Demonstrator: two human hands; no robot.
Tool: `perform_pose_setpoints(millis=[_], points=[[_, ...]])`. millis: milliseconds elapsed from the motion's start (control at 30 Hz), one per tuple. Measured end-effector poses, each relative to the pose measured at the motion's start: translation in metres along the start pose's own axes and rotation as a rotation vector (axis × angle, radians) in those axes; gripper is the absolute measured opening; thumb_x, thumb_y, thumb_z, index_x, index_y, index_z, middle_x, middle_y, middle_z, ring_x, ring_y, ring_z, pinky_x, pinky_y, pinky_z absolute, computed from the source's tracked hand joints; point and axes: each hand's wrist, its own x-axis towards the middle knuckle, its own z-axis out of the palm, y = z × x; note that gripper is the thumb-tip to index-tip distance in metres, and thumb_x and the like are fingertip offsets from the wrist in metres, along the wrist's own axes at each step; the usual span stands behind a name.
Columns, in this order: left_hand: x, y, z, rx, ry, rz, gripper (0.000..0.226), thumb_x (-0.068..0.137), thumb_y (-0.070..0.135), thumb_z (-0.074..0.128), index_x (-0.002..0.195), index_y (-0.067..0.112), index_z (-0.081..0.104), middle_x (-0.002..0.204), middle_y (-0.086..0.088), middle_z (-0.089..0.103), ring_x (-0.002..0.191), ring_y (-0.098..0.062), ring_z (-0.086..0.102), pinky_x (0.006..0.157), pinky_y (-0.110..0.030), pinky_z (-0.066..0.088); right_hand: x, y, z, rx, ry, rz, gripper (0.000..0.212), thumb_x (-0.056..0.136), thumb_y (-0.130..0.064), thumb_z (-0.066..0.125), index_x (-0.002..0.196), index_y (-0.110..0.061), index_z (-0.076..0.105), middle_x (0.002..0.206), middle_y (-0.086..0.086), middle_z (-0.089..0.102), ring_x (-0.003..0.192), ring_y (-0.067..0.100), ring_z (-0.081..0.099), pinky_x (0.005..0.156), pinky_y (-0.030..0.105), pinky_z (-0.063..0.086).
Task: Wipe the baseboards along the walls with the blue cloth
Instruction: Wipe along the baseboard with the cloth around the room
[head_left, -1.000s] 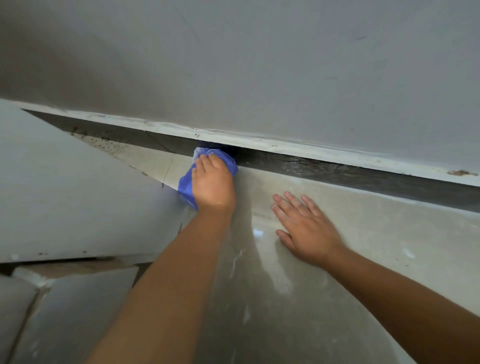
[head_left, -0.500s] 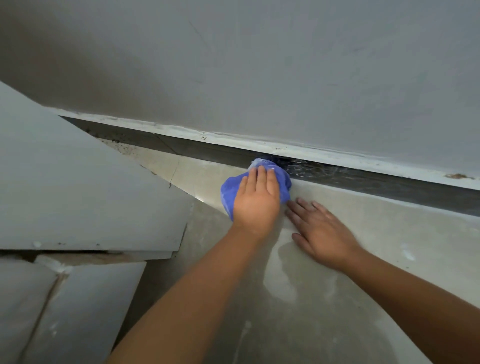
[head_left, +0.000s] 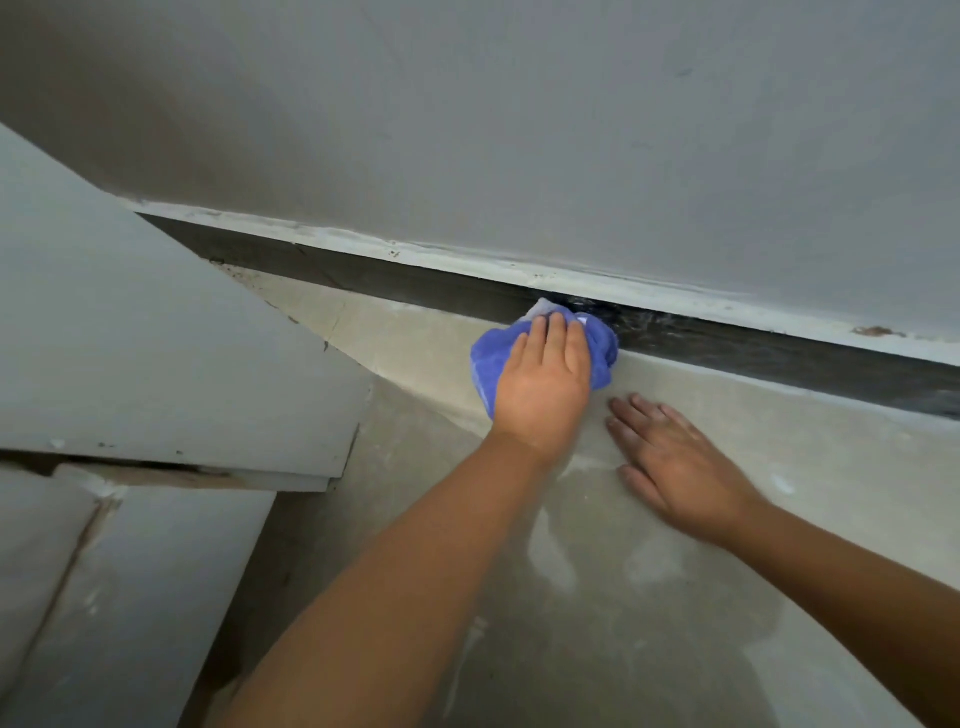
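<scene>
While right hand lies flat, left hand presses bunched blue cloth against slanting baseboard.

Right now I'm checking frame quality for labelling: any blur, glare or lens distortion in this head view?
Head view: wide-angle bend curves the baseboard; dim, even light; pale sheen on the floor beneath the arms; right hand slightly motion-soft; left hand and blue cloth fairly sharp.

I am indoors in a home-type room: a grey painted wall fills the upper frame, a dark baseboard crosses the centre, beige floor tiles lie below, and grey panels sit at left.
</scene>
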Motion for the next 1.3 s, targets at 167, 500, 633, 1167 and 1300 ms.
perform_pose_setpoints(millis=[167,500,633,1167,1300], points=[[-0.013,-0.042,0.014,0.057,0.177,-0.02,0.033,0.074,0.0,0.038,0.106,0.0,0.046,0.091,-0.019,0.072,0.083,-0.029,0.071,0.068,-0.036,0.056,-0.008,0.002,-0.003,-0.012,-0.025,0.018,0.081,0.1,-0.041,0.0,0.107,-0.004,0.071,0.116,0.014,0.068,0.104,0.031,0.067,0.096,0.033,0.028],[0.0,-0.071,0.004,0.075,-0.074,-0.419,0.059,0.097,0.007,0.033,0.146,-0.004,0.001,0.155,-0.02,0.006,0.144,-0.026,0.005,0.115,-0.031,0.003,-0.01,-0.002,0.0,-0.016,-0.036,0.064,0.062,0.096,-0.039,0.021,0.111,-0.006,0.071,0.12,0.011,0.066,0.117,0.025,0.057,0.105,0.026,0.009],[0.005,-0.043,0.006,0.079,-0.005,-0.299,0.048,0.09,0.002,0.029,0.134,-0.016,0.034,0.14,-0.029,0.038,0.133,-0.031,0.038,0.108,-0.028,0.03,-0.013,-0.003,0.007,-0.016,0.04,0.073,0.062,0.096,-0.04,0.021,0.115,-0.004,0.068,0.123,0.013,0.064,0.12,0.021,0.038,0.106,0.028,0.008],[-0.016,-0.104,0.007,0.131,0.146,-0.236,0.035,0.074,-0.005,0.044,0.105,-0.01,0.059,0.097,-0.029,0.067,0.087,-0.039,0.068,0.069,-0.045,0.055,-0.016,-0.004,0.009,0.015,0.014,0.066,0.084,0.098,-0.042,-0.005,0.114,-0.003,0.068,0.124,0.014,0.063,0.12,0.023,0.038,0.113,0.027,0.001],[-0.01,-0.077,0.001,0.033,-0.038,-0.336,0.059,0.096,0.002,0.035,0.145,-0.008,0.005,0.154,-0.022,0.008,0.144,-0.027,0.01,0.114,-0.028,0.007,-0.015,-0.002,0.007,0.049,-0.018,0.093,0.071,0.098,-0.042,-0.006,0.123,-0.008,0.051,0.125,0.013,0.063,0.121,0.022,0.038,0.115,0.024,-0.007]])
